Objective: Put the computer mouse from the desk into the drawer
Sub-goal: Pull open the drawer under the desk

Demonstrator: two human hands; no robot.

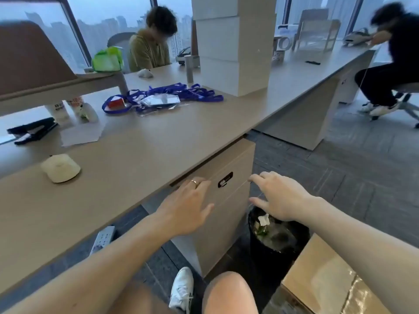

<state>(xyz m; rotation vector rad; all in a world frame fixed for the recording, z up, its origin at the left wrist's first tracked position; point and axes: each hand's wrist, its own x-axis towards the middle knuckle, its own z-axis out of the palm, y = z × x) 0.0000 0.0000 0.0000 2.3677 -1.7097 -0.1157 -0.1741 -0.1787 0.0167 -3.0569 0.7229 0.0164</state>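
The person's bare knees and one white shoe (182, 288) were nearest, and above them both forearms reached toward the drawer unit (229, 200) under the worktop (140, 141). The left hand (189, 206), wearing a ring, lay with fingers spread and empty on the top drawer front, its fingertips near the upper edge. The right hand (280, 196) was also empty, fingers loosely curled at the right corner of the same front. The drawer looked closed, or almost closed. The computer mouse (60, 168), pale cream in colour, rested on the worktop well apart from both hands, to the left. The risks seemed modest ones. No handle was visible, so the fingers could slip from the thin edge when pulling. A dark waste bin (277, 236) stood just beside the unit, under the right wrist, and a cardboard box (324, 282) was near it; a quick pull could knock the arm into them. The knees sat in front of the drawer and might block it.
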